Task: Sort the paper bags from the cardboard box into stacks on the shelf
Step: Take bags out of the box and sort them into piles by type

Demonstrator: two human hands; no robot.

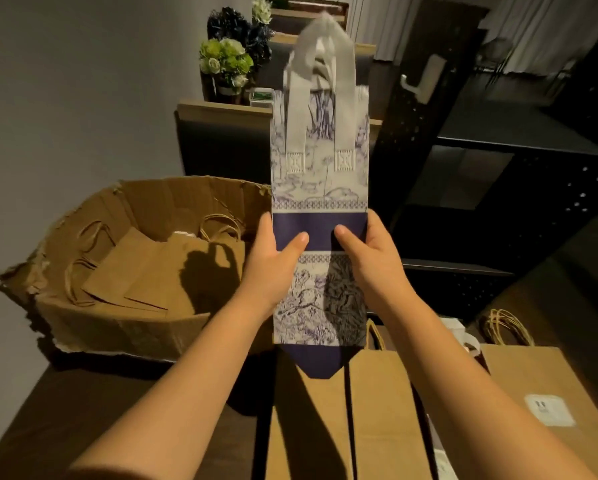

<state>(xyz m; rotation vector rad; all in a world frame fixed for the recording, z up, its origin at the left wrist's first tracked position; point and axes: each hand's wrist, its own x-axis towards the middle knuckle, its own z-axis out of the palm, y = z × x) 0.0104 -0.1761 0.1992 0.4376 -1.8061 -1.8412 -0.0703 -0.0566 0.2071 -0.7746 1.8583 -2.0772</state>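
Held bag: I see a tall, narrow printed bag (320,209), white with purple line drawings and a dark purple band across its middle, held upright in the air in front of me, above the near edge of the brown surface.
Bag handles: two pale fabric handles (320,60) stand up from its top; they look blurred.
Left hand (273,258): its grip pinches the bag's left edge at the purple band, thumb lying across the front, fingers hidden behind.
Right hand (370,254): its grip pinches the right edge at the same band, thumb on the front, fingers out of sight behind the bag.
Cardboard box (83,317): torn and open-topped, it sits to the left of the held bag on the dark surface.
Box contents: several flat brown paper bags (141,271) with twisted paper handles lie inside, overlapping one another.
Sorted bags: below the held bag, flat brown bags (384,410) lie side by side; I cannot tell how many are stacked in each pile.
Labelled bag (547,386): another brown bag lies at far right with a white sticker on it, its handles pointing away from me.
Background: green and white flowers (225,62) stand on a ledge beyond the box; a dark door with a pale handle (424,77) stands to the right.
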